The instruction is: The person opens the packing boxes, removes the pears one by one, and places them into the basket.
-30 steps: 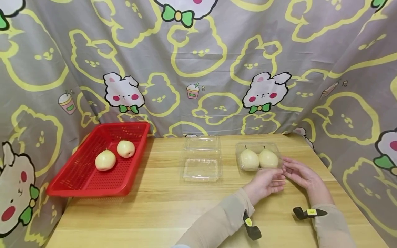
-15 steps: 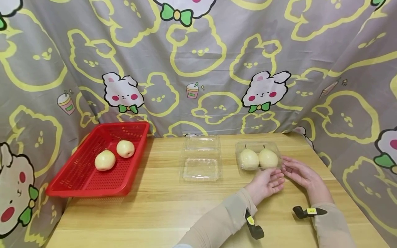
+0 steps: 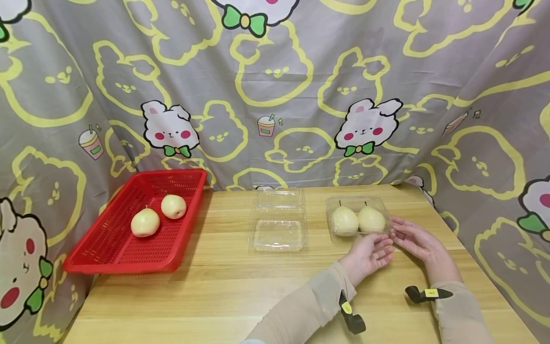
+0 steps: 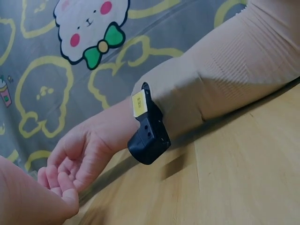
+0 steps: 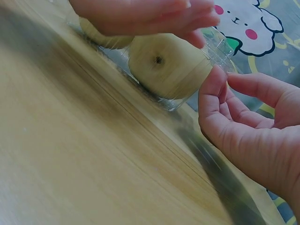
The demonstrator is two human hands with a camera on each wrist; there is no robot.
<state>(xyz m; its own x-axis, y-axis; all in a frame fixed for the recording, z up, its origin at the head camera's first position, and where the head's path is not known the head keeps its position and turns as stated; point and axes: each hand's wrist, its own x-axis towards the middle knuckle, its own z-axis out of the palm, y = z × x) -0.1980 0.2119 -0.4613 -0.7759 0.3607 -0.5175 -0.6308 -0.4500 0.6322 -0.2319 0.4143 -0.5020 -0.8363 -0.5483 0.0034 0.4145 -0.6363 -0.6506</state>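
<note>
Two pale yellow pears [image 3: 345, 221] sit side by side inside a clear plastic clamshell box [image 3: 333, 205], its lid down over them. My right hand [image 3: 417, 241] is at the box's right end; in the right wrist view its thumb and forefinger pinch the corner of the lid. My left hand [image 3: 368, 257] lies across the near side of the box, fingers fairly straight and pointing toward the right hand. From the right wrist view, the left hand [image 5: 154, 16] covers part of the pears. The left wrist view shows both hands close together, without the box.
An empty clear clamshell [image 3: 278, 234] lies open on the wooden table [image 3: 206, 301], left of the filled box. At the far left stands a red plastic basket [image 3: 124, 260] holding two more pears [image 3: 145, 223]. A patterned curtain [image 3: 301, 81] hangs behind and at both sides.
My left hand has shifted very slightly, its wrist a little to the right. The right hand, boxes and basket stay nearly where they were.
</note>
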